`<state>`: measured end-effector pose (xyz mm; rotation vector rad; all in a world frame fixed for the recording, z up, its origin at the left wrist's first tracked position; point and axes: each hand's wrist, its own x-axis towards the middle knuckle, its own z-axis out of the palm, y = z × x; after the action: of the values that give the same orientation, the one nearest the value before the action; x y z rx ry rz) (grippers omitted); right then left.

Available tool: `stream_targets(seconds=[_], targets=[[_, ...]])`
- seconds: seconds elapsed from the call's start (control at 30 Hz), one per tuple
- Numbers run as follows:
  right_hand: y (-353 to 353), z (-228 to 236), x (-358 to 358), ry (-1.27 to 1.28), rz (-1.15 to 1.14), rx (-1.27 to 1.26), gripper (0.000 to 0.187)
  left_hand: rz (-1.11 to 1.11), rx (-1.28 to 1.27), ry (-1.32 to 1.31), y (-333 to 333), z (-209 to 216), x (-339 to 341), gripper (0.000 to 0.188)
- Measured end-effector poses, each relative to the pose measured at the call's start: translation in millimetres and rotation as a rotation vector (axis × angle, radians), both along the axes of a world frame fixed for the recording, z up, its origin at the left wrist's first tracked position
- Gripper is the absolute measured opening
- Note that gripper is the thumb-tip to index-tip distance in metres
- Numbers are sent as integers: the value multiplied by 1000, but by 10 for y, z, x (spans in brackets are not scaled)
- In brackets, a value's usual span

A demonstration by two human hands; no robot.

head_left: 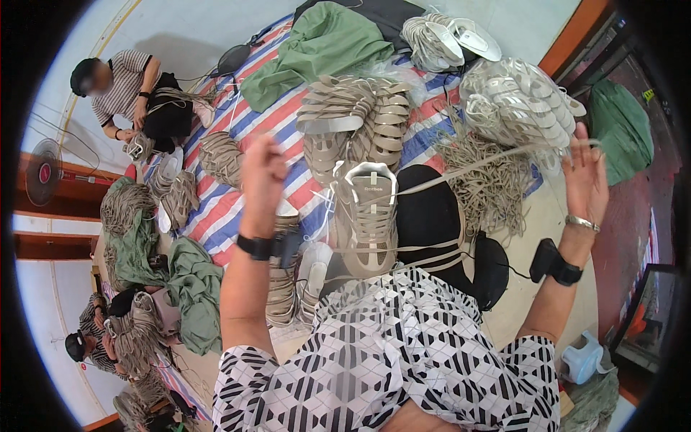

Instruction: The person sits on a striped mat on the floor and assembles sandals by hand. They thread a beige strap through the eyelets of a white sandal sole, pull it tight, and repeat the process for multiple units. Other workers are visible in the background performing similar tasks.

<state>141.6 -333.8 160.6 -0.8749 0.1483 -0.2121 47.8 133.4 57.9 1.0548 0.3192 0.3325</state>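
Note:
A beige sneaker (373, 237) with a white collar lining stands upright, toe toward me, at my lap. Flat beige laces cross its front. From its right side a shoelace (468, 171) stretches up to my right hand (586, 173), which is raised far to the right with the lace at its fingers. My left hand (263, 164) is lifted left of the sneaker, fingers curled and blurred; whether anything is in them is hidden. More loose lace strands (439, 252) run across my dark-clad right leg (428, 209).
Stacked beige sneakers (353, 115) stand ahead on a striped sheet (277, 108). A tangled lace pile (486, 180) lies right, below bagged pale shoes (518, 101). Green cloths (324, 43) lie behind. At left sit a person (126, 86) handling a shoe, another person (93, 338), and a fan (44, 171).

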Motion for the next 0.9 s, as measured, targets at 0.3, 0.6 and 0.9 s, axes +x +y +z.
stream_targets(seconds=[0.3,0.6,0.9], targets=[[-1976,-2153,-3,434,124,-429,21,784,-241,290,1665,-498,-861,13],[916,-1783,-256,142,706,-772,27,385,76,428,919,-891,-860,22],[1467,-1923,-492,-253,696,-1314,8,-4,427,345,-391,-727,-507,30]])
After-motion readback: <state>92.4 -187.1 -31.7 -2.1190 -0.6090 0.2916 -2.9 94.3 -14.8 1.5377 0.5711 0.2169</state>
